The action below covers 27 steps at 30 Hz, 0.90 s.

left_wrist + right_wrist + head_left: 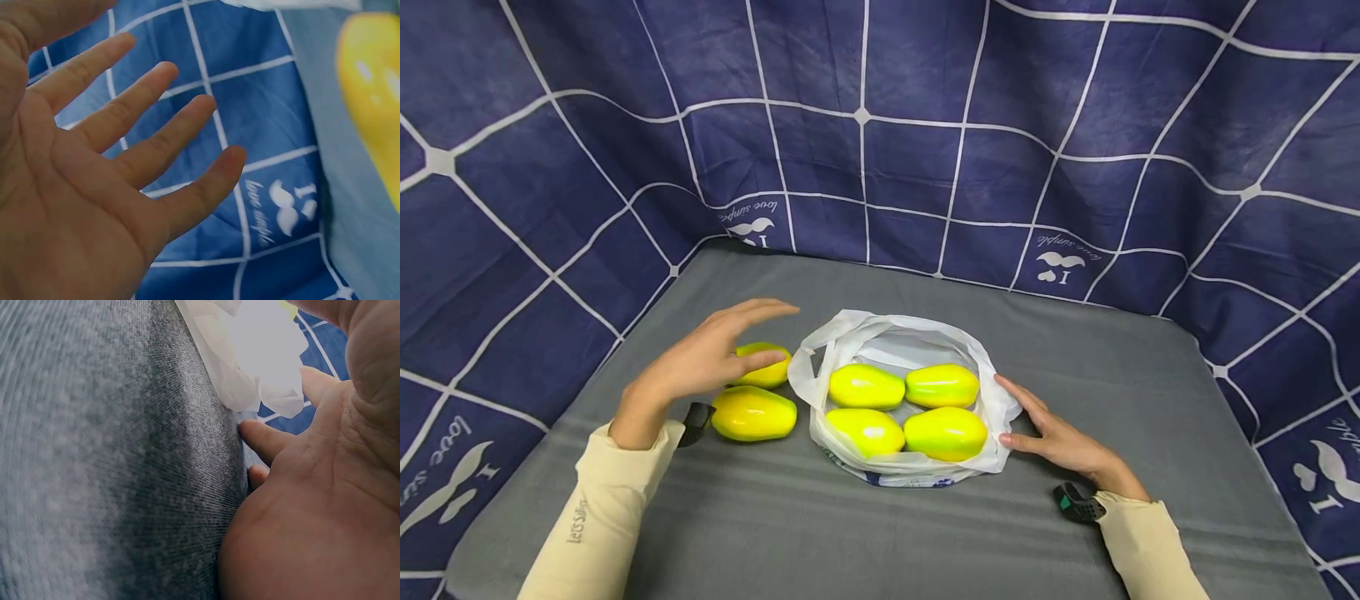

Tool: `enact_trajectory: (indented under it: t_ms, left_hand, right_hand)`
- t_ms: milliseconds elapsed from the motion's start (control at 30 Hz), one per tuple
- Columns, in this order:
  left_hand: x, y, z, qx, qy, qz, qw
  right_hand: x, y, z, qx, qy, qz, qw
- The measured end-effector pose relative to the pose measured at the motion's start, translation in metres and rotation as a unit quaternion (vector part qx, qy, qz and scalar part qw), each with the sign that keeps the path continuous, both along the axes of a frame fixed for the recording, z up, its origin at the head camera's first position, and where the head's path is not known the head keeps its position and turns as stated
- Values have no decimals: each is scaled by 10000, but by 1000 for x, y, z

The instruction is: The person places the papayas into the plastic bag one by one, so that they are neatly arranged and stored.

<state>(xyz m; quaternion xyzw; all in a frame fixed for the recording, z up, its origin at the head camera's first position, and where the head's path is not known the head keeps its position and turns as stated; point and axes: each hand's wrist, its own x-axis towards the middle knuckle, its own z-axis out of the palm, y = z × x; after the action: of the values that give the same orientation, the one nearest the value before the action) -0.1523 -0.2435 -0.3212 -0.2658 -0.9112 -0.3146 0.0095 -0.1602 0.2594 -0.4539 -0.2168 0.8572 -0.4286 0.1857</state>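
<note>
A white plastic bag (842, 333) stands with its mouth wide, and several glossy yellow-green papayas (867, 387) lie inside. Left of it, two more papayas rest on the grey surface; the front one (754, 414) is in full sight, while my left hand partly covers the rear one (767, 371). My left hand (703, 358) hovers over that rear papaya with fingers extended and thumb apart, holding nothing. The left wrist view shows its bare palm (81, 194). At the bag's right side, my right hand (1067, 437) touches the plastic with thumb and fingertips spread apart.
Grey cloth (760, 517) covers the work surface. A dark blue curtain (910, 167) with white grid lines rises behind it and along both sides. Dark straps sit at both wrists, the right one (1077, 503) close to the cloth.
</note>
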Motion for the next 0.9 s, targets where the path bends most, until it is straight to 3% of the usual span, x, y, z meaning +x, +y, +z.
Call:
enact_trajectory:
  t_ms: [167, 333, 567, 733, 900]
  left_hand:
    - [-7, -18, -15, 279, -227, -50, 9993]
    - [-22, -39, -31, 604, -889, -182, 9940]
    - [-35, -57, -54, 654, -1613, -228, 9845]
    - [-39, -60, -68, 529, -1672, -321, 9840]
    - [-42, -58, -73, 463, -1595, -366, 9854]
  right_hand:
    - [0, 0, 2, 26, 20, 7, 10000]
    - [1, -1, 1, 6, 20, 29, 10000]
    - [2, -1, 0, 6, -39, -25, 10000]
    - [2, -2, 0, -1, -117, -39, 9999]
    - [1, -2, 1, -31, -64, -57, 10000]
